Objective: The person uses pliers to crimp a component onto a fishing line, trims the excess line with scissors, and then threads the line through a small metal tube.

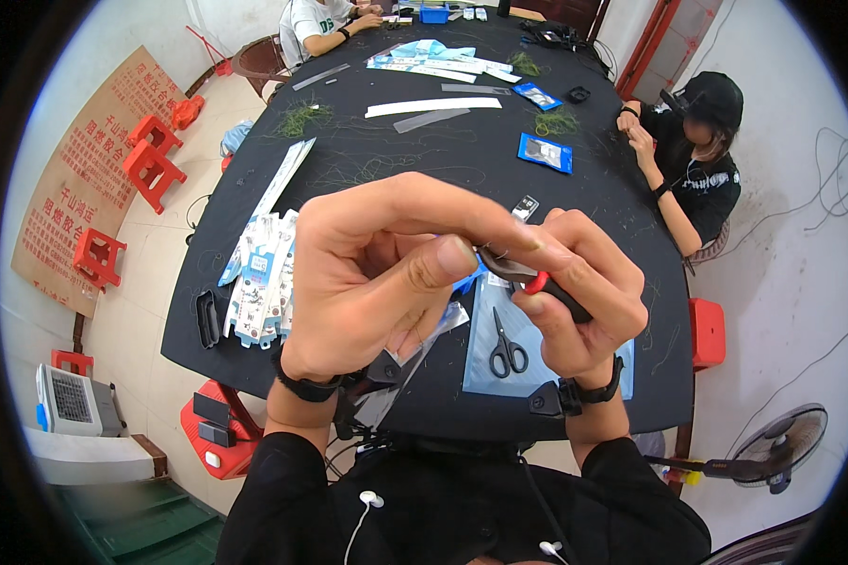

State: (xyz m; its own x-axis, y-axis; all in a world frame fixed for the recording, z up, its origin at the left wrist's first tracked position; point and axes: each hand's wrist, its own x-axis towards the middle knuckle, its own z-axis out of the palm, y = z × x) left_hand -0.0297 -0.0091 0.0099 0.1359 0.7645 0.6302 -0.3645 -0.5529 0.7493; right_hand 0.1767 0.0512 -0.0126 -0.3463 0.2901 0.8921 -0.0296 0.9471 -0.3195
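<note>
Both my hands are raised close together over the near part of the table. My right hand [589, 297] is closed around small pliers [558, 290] with red and black handles, their metal jaws directed toward my left fingers. My left hand [372, 273] is closed in a pinch, its fingertips meeting at the jaws. Whatever sits between them is too small and too covered to name. Below my right hand, black scissors [509, 356] lie on a light blue mat [479, 372]. A blue object behind my left fingertips is mostly hidden.
Printed white and blue card strips [266, 282] and a black case [207, 318] lie at the left. Green line tangles [303, 118], blue packets [545, 153] and clear strips [432, 121] lie farther back. A co-worker [702, 155] sits at right, another [316, 28] at far left.
</note>
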